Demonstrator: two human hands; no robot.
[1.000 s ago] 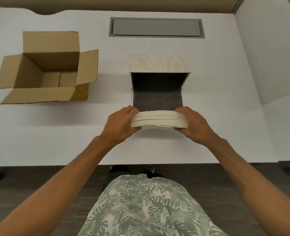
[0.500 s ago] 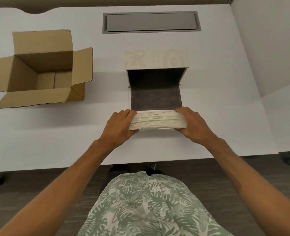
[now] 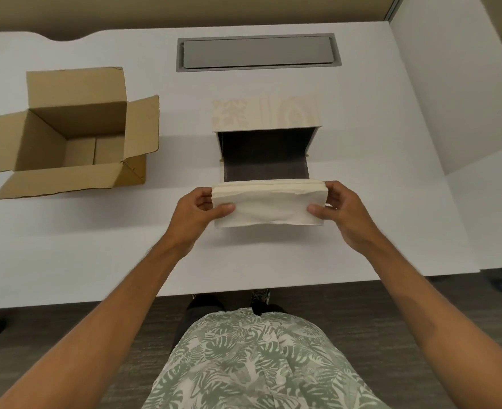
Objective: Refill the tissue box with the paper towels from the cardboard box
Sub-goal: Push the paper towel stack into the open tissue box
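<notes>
A cream stack of paper towels (image 3: 269, 205) hangs above the white table, tilted so that its broad face turns toward me. My left hand (image 3: 198, 214) grips its left end and my right hand (image 3: 342, 215) grips its right end, thumbs on the near face. Just behind the stack stands the tissue box (image 3: 266, 119), pale wood-grain, with its dark inside (image 3: 264, 156) open toward me. The brown cardboard box (image 3: 66, 134) sits at the left with its flaps spread, and nothing shows inside it.
A grey recessed cable hatch (image 3: 258, 51) lies at the back of the white table (image 3: 96, 246). A white partition wall (image 3: 465, 98) rises on the right. The table's near edge runs just in front of my body.
Both hands have lifted the stack and tipped it from edge-on to face-on toward me. My grip has shifted so the thumbs lie on the near face.
</notes>
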